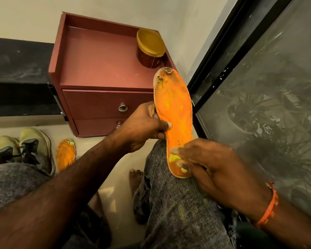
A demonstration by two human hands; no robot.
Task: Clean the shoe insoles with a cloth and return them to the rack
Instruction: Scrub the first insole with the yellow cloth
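An orange insole [174, 112], worn and torn at the toe end, stands upright over my right knee. My left hand [142, 126] grips its left edge at mid-length, thumb across the face. My right hand [210, 164] presses a small yellow cloth [174, 158] against the heel end; most of the cloth is hidden under the fingers. A second orange insole [66, 153] lies on the floor at the left, beside a pair of pale green shoes [25, 146].
A maroon bedside cabinet [101, 69] with two drawers stands ahead, a gold-lidded jar [150, 47] on its top right corner. A dark-framed glass door [267, 87] runs along the right. My bare foot [136, 180] rests on the cream tile floor between my knees.
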